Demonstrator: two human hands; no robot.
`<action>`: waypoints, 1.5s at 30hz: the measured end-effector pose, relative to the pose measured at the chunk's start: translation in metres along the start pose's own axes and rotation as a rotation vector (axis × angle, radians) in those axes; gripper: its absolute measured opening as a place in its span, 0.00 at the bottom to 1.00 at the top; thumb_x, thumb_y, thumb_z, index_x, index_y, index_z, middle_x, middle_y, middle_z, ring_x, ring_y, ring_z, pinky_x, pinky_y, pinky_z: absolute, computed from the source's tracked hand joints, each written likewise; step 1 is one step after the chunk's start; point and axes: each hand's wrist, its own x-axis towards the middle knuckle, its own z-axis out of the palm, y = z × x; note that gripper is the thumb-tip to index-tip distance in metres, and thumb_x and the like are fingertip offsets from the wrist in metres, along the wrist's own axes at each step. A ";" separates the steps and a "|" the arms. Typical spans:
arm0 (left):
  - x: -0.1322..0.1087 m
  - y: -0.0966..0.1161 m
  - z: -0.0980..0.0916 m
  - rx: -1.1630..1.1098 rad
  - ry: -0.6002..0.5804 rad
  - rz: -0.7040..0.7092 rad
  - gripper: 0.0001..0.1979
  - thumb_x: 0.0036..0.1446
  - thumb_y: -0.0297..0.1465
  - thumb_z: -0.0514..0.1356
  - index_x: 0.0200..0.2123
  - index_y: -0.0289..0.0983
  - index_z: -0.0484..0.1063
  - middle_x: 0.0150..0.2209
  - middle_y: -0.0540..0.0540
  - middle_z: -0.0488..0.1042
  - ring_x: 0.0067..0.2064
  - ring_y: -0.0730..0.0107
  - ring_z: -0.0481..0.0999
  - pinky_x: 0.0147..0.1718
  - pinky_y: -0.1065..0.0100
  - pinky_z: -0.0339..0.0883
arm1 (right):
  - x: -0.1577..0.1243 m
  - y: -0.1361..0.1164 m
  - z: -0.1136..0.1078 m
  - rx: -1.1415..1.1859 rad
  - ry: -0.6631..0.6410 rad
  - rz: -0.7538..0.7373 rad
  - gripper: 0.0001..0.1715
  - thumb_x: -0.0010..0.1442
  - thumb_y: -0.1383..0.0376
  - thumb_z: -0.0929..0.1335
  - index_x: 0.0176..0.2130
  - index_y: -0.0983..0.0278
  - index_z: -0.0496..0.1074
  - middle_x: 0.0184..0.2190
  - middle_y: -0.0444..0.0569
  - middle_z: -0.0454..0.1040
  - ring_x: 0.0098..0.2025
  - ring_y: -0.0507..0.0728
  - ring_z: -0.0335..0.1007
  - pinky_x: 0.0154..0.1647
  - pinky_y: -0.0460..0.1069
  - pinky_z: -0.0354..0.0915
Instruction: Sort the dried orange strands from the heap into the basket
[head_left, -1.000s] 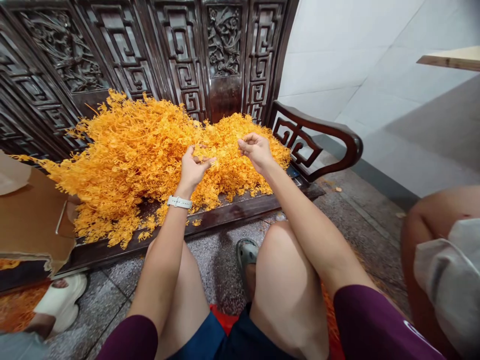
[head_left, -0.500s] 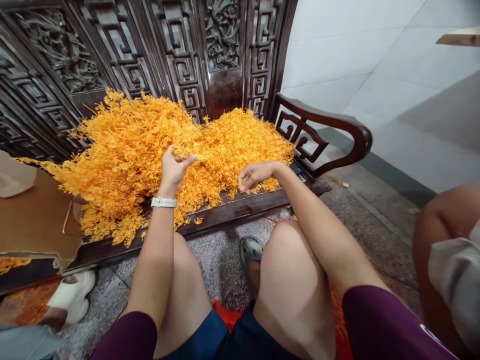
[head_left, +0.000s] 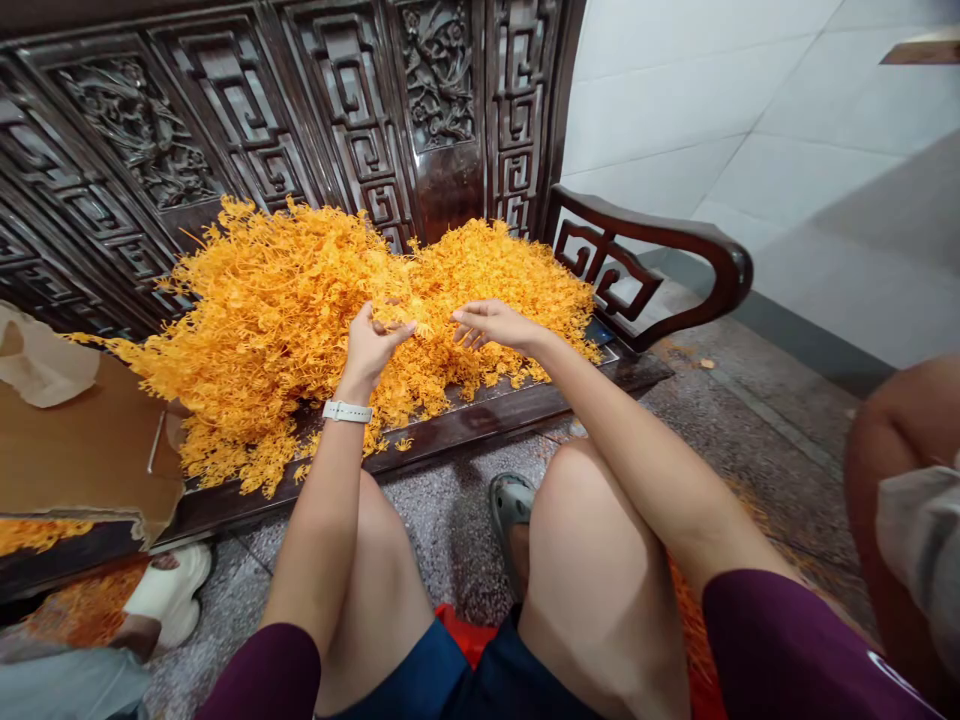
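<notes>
A large heap of orange plastic flower pieces [head_left: 255, 330] covers the bench seat, taller on the left than on the right. My left hand [head_left: 370, 350], with a pale watch strap at the wrist, is in front of the heap's middle. Its thumb and fingers are closed around an orange flower piece [head_left: 421, 326], hard to separate from the heap behind. Just to the right, my right hand [head_left: 491, 325] points toward it, its fingers loosely stretched and apart. Nothing shows between the right fingers.
The dark carved wooden bench [head_left: 450, 190] has a curved armrest [head_left: 660, 235] on the right. A cardboard box [head_left: 82, 450] stands at the left. Another person's white shoe [head_left: 171, 592] is at lower left, and another person's leg [head_left: 892, 440] at the right edge.
My right hand has risen from the heap's front edge and moved left toward my left hand, its fingers straightening. My left hand keeps its grip on the flower piece. The view has shifted slightly.
</notes>
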 end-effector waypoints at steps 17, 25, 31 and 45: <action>0.002 -0.002 0.009 -0.095 0.093 0.073 0.32 0.37 0.35 0.81 0.44 0.37 0.71 0.35 0.48 0.75 0.34 0.71 0.75 0.36 0.67 0.73 | 0.018 0.003 -0.018 0.156 0.588 -0.186 0.10 0.65 0.72 0.70 0.31 0.64 0.68 0.24 0.45 0.73 0.24 0.49 0.66 0.29 0.47 0.64; -0.001 0.011 -0.005 -0.083 0.066 -0.054 0.34 0.38 0.33 0.80 0.48 0.37 0.72 0.27 0.55 0.67 0.26 0.78 0.66 0.25 0.73 0.64 | 0.005 0.004 -0.014 0.032 0.297 -0.112 0.12 0.69 0.57 0.70 0.38 0.63 0.71 0.31 0.49 0.78 0.27 0.52 0.71 0.29 0.48 0.67; -0.007 0.007 0.021 -0.094 -0.029 -0.025 0.35 0.36 0.33 0.81 0.48 0.37 0.73 0.28 0.51 0.75 0.28 0.72 0.74 0.31 0.70 0.71 | 0.008 -0.008 0.025 -0.048 0.016 -0.227 0.19 0.68 0.51 0.71 0.34 0.62 0.69 0.30 0.47 0.75 0.29 0.51 0.70 0.30 0.46 0.67; 0.013 0.006 -0.043 -0.121 0.269 -0.030 0.39 0.31 0.37 0.82 0.46 0.38 0.69 0.25 0.58 0.67 0.22 0.81 0.63 0.18 0.76 0.53 | 0.001 0.017 -0.036 -0.369 0.015 0.004 0.21 0.56 0.52 0.78 0.27 0.64 0.73 0.23 0.48 0.75 0.27 0.54 0.70 0.30 0.49 0.64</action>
